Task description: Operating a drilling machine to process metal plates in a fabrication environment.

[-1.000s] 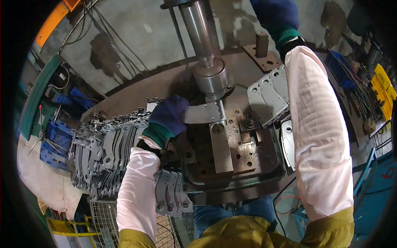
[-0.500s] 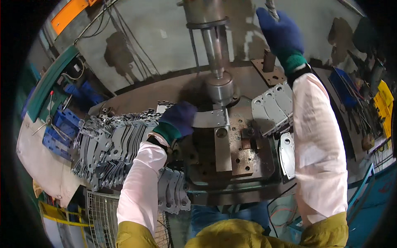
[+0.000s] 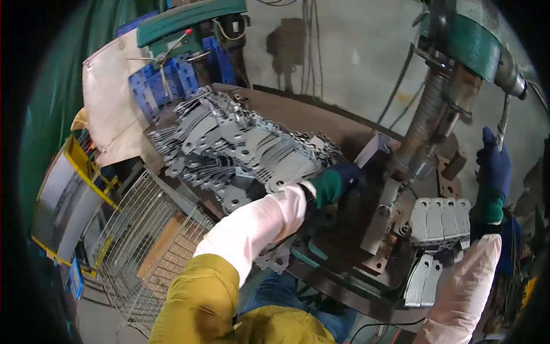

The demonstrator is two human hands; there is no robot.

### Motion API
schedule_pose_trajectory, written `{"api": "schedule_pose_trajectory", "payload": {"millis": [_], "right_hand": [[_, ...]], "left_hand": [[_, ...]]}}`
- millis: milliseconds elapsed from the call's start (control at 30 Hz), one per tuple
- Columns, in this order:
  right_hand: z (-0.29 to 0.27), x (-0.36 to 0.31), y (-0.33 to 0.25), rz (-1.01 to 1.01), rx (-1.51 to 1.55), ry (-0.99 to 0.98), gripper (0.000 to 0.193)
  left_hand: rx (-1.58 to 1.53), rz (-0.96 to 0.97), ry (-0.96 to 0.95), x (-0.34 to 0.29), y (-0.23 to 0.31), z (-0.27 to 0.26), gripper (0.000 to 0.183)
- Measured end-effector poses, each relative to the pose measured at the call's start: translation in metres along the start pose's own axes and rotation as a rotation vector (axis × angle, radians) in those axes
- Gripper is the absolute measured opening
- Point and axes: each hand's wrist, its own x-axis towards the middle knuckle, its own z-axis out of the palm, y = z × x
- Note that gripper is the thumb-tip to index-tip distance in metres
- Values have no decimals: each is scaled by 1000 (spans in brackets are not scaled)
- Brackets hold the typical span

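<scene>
My right hand (image 3: 494, 166), in a dark blue glove with a green cuff, is closed round the lower end of the drill press's metal lever (image 3: 504, 119). My left hand (image 3: 347, 176), gloved the same way, is low between a heap of flat grey metal plates (image 3: 246, 146) and the steel block fixture (image 3: 379, 226) under the spindle (image 3: 423, 163). Its fingers are dark and partly hidden, so I cannot make out what they hold. Finished-looking rows of similar plates (image 3: 440, 221) stand right of the fixture, with a pair of plates (image 3: 423, 281) nearer me.
A wire basket (image 3: 152, 246) stands at the lower left beside a yellow-edged frame (image 3: 86, 172). Behind the heap are blue bins (image 3: 166, 80) and a green machine with a red-tipped handle (image 3: 163, 59). A pale box-shaped piece (image 3: 373, 148) sits behind my left hand.
My view has swung left, shifting the press rightward. The plate seen between my left hand and the fixture no longer shows. My right hand stays on the lever, which now hangs lower beside the press.
</scene>
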Motion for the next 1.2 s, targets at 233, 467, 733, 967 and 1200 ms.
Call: {"api": "schedule_pose_trajectory", "payload": {"millis": [233,467,733,967,1200], "right_hand": [[4,1,3,7,118,-1,53],[-7,-8,-13,14,134,8,43],[5,-4,3,-13,151,-28,41],[-30,-35,11,-110,225,-97,47],[-78,-132,103,166,-21,-236,54]], "left_hand": [[-872,-562,170,-94,78,-57,43],[-845,-546,615,-131,108,-140,48],[-720,-668,814,-141,104,-238,58],[-130,-812,826,-115,88,-251,62],[1191,-931,182,-129,44,-290,82]]}}
